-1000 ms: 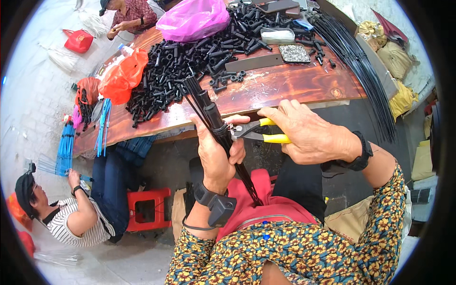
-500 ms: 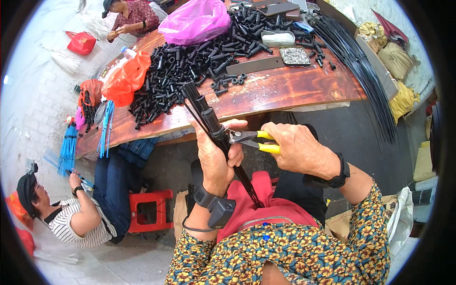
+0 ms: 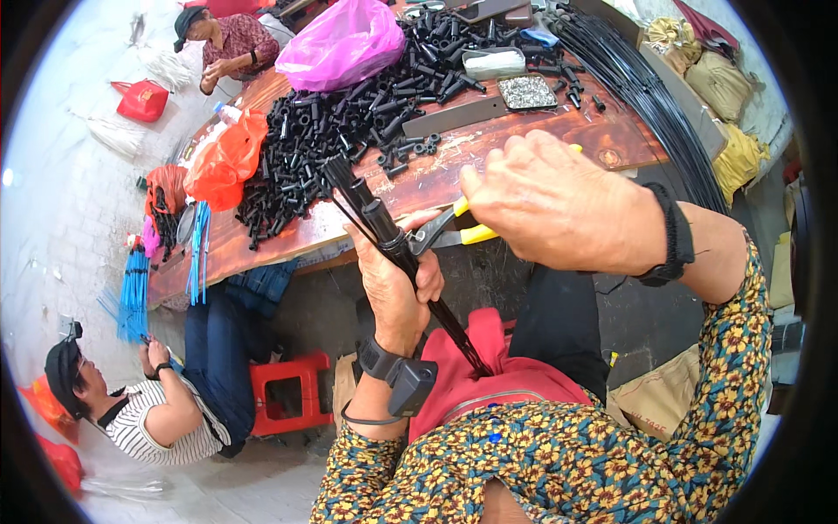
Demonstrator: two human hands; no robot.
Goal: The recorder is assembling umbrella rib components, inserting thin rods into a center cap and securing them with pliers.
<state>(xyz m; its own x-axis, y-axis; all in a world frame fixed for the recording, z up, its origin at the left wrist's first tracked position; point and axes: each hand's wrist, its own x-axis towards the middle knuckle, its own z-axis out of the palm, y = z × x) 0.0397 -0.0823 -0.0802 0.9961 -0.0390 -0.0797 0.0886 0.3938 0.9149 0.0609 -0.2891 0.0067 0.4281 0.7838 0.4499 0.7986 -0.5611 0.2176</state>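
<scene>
Black rods in a tight bundle, gripped upright but tilted in front of the torso, off the near edge of the wooden surface. Long axis slanting from the upper left, up by the table edge, down and right to a red cloth at the lap; thicker black tubes bunched along the upper part. Left hand closest of all, its fingers clamped round the middle of the bundle, just below those tubes. Right hand off to the right and a little higher, apart from the rods, fingers closed on yellow-handled pliers. Pliers aimed leftward and slightly down, across the slant of the bundle rather than along it, with the tip right by the bundle's right side and the left hand's fingers. Handles spread; impossible to tell whether the tip bites on anything. Beyond, on the surface, a heap of loose black tubes, a flat grey bar and a pink plastic bag.
</scene>
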